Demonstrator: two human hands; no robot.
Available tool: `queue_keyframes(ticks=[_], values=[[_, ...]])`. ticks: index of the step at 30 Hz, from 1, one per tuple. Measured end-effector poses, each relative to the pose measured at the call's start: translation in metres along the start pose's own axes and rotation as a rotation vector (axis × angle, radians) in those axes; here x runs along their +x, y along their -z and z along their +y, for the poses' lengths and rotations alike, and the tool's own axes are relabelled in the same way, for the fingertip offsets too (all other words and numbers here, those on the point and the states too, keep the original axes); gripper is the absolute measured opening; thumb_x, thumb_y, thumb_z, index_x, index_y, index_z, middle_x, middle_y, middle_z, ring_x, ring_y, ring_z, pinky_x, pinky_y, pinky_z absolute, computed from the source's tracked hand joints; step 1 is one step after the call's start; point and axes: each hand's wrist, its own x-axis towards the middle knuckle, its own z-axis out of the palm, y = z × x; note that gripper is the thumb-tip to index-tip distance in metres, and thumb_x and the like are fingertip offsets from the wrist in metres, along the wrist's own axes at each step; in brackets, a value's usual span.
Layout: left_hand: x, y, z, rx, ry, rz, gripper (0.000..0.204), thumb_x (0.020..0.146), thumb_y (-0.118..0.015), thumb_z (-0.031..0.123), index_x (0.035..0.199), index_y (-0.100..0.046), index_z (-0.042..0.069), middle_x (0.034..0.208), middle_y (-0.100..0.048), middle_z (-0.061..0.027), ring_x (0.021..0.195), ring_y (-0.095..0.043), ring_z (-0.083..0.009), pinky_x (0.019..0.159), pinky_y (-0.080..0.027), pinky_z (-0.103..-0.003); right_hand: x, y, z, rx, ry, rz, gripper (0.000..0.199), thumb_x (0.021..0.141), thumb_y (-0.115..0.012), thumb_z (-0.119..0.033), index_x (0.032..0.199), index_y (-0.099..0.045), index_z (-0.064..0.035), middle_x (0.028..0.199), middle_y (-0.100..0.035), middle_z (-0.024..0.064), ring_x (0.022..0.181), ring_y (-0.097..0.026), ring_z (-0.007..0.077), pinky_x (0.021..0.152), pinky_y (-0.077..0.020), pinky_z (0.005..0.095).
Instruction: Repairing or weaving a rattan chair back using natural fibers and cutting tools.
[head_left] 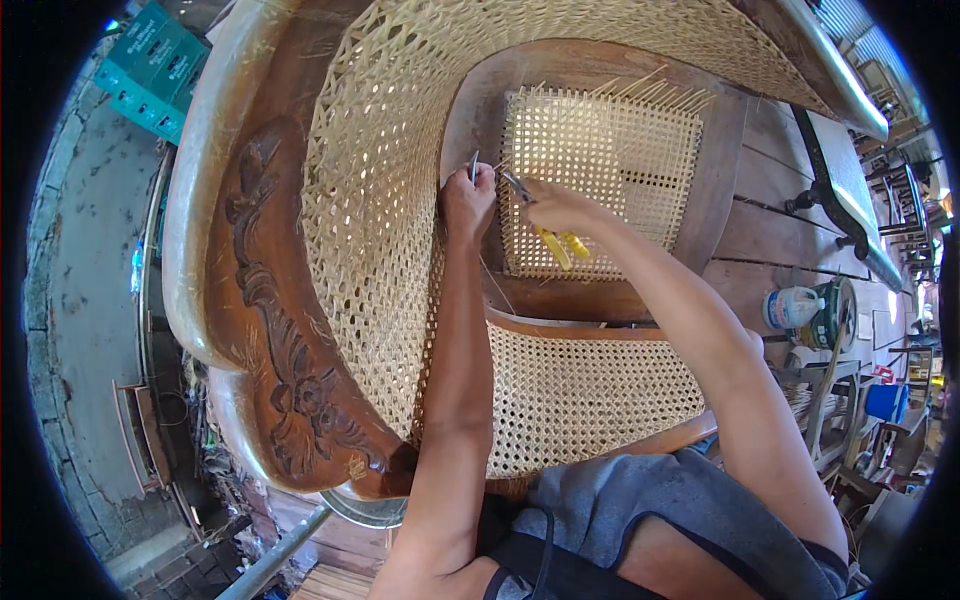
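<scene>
A woven cane seat panel (650, 215) fills a brown wooden seat frame (715, 200), with loose strand ends sticking up along its far edge. At the panel's left edge, my left hand (468, 205) is closed round a slim, pointed metal tool (474, 165); the rest of it is hidden in my fingers. My right hand (565, 210) grips yellow-handled pliers (553, 248) over the panel. Their dark jaws point left toward my left hand, at the panel's edge. Whether a cane strand is between the jaws, I cannot make out.
Curved woven cane (370, 200) rises at the left and far side, bordered by a carved wooden arm (270, 290). More cane (590, 390) lies nearer me. A white jug (793, 307) stands on the right, a blue bucket (886, 402) beyond it. Green crates (155, 70) sit far left.
</scene>
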Motion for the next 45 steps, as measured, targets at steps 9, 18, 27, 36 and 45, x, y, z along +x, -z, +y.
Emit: queue_keyframes(ticks=[9, 18, 27, 36, 45], values=[[0.0, -0.003, -0.01, -0.028, 0.039, -0.03, 0.025, 0.086, -0.064, 0.023, 0.086, -0.066, -0.002, 0.069, -0.062, -0.0099, 0.063, -0.058, -0.0178, 0.061, -0.047, -0.033, 0.03, -0.01, -0.012, -0.111, -0.032, 0.037, 0.044, 0.085, -0.046, -0.012, 0.126, -0.049, 0.0021, 0.098, -0.066, 0.0232, 0.087, -0.065, 0.0343, 0.077, -0.0515, 0.0455], [-0.005, 0.007, 0.011, -0.208, 0.164, 0.012, 0.024, 0.086, -0.059, 0.021, 0.083, -0.065, -0.002, 0.068, -0.064, -0.0144, 0.061, -0.062, -0.0232, 0.06, -0.048, -0.036, 0.019, 0.016, -0.024, -0.216, 0.293, 0.39, 0.03, 0.082, -0.055, -0.009, 0.112, -0.061, -0.0094, 0.1, -0.064, 0.0256, 0.098, -0.064, 0.0401, 0.081, -0.0525, 0.0479], [-0.011, 0.0, 0.013, -0.57, 0.378, -0.058, 0.019, 0.083, -0.065, 0.017, 0.076, -0.067, 0.0, 0.064, -0.061, -0.0007, 0.06, -0.054, -0.0065, 0.055, -0.043, -0.029, 0.041, 0.018, -0.023, -0.657, 0.309, 0.324, 0.031, 0.081, -0.063, -0.01, 0.112, -0.062, -0.015, 0.109, -0.06, 0.0092, 0.095, -0.065, 0.0314, 0.078, -0.0545, 0.0426], [-0.004, -0.012, 0.002, -0.34, 0.292, 0.088, 0.024, 0.078, -0.075, 0.021, 0.069, -0.066, 0.0, 0.06, -0.065, -0.0082, 0.056, -0.06, -0.0136, 0.054, -0.046, -0.031, 0.042, 0.022, -0.026, -0.634, 0.363, 0.314, 0.025, 0.084, -0.058, -0.01, 0.108, -0.06, -0.0109, 0.106, -0.057, 0.0141, 0.094, -0.066, 0.0352, 0.078, -0.0544, 0.047], [-0.006, -0.01, 0.008, -0.29, 0.25, 0.134, 0.023, 0.075, -0.076, 0.02, 0.069, -0.066, 0.001, 0.063, -0.066, -0.0086, 0.057, -0.063, -0.0155, 0.056, -0.05, -0.032, 0.045, 0.018, -0.038, -0.738, 0.254, 0.298, 0.024, 0.083, -0.061, -0.015, 0.106, -0.062, -0.0113, 0.108, -0.057, 0.0146, 0.095, -0.066, 0.0342, 0.078, -0.0554, 0.0457]])
